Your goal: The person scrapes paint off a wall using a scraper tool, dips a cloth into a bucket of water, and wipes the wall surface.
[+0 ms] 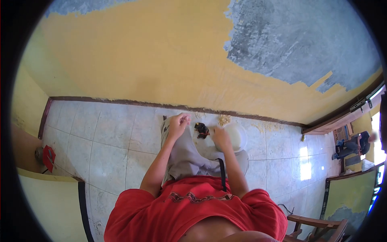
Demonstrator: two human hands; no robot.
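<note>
My left hand (178,124) is raised over my left knee, its fingers curled together in a pinch; anything in them is too small to make out. My right hand (221,138) is closed beside the left rim of a round whitish tub (237,137), back of the hand toward me, and what it may hold is hidden. Between the two hands a crumpled black and orange bundle (201,130) lies on the floor. Just beyond it sits a small heap of pale yellowish scraps (224,119).
A yellow wall (161,60) with peeled grey patches rises in front. More pale crumbs (272,126) lie along its base. A red object (49,158) is at the far left, a wooden chair (318,226) at lower right. Another person (354,145) sits at the far right.
</note>
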